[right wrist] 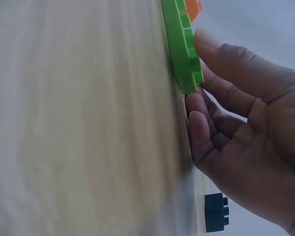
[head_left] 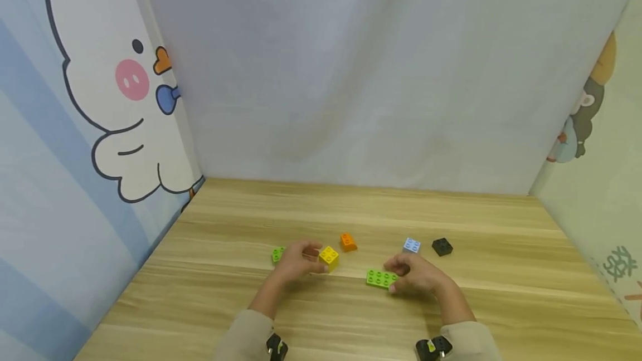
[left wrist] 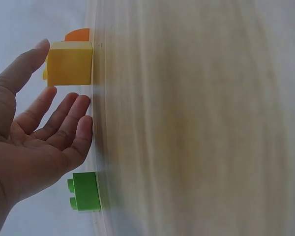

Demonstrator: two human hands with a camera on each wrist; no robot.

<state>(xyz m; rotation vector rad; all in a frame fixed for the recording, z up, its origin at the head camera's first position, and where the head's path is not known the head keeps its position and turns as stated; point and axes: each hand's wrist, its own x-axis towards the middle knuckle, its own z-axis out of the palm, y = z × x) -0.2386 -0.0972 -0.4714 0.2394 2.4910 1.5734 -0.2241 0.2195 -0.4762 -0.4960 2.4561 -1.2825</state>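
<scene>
My left hand (head_left: 296,262) is beside a yellow brick (head_left: 329,258). In the left wrist view its thumb (left wrist: 32,64) is at the studded side of the brick, and the other fingers lie loosely bent just below it. A small green brick (left wrist: 86,191) sits on the other side of that hand, partly covered by it in the head view. My right hand (head_left: 416,274) is at the right end of a long light green brick (head_left: 380,278), fingers loosely bent, thumb over the studs and fingertips close to the end. Behind it is a light blue brick (head_left: 412,245).
An orange sloped brick (head_left: 347,242) lies on the wooden table (head_left: 321,327) just behind the yellow one. Farther right sits a black brick (head_left: 442,247). A pale cloth (head_left: 351,82) hangs along the table's back edge, with printed cloths (head_left: 60,194) at the sides.
</scene>
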